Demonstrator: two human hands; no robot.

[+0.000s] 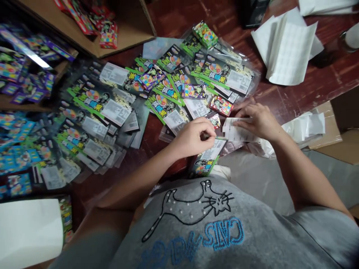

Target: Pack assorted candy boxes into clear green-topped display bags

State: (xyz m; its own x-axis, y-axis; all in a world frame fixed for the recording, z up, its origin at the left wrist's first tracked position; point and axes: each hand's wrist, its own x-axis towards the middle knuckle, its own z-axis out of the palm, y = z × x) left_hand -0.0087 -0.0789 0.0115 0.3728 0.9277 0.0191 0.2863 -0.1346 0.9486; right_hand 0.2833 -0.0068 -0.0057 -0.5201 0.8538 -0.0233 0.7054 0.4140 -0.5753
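My left hand (195, 137) has its fingers curled into a pinch above a black and green printed bag (209, 157) at the table's near edge. Whatever those fingertips hold is too small to make out. Between the fingers of my right hand (259, 120) is a white label sheet (238, 129), lying just right of the bag. Beyond the hands sit a red small candy box (221, 106) and a purple small candy box (194, 91). A shiny small packet (214, 120) is partly hidden behind my left hand.
Overlapping printed bags (92, 101) spread across the dark red table (174, 18). A green candy box (205, 34) rests at the back. Cardboard boxes (126, 45) with red and purple packs stand at the left. White paper sheets (291, 48) lie back right, a plastic-wrapped bundle (303, 125) nearer.
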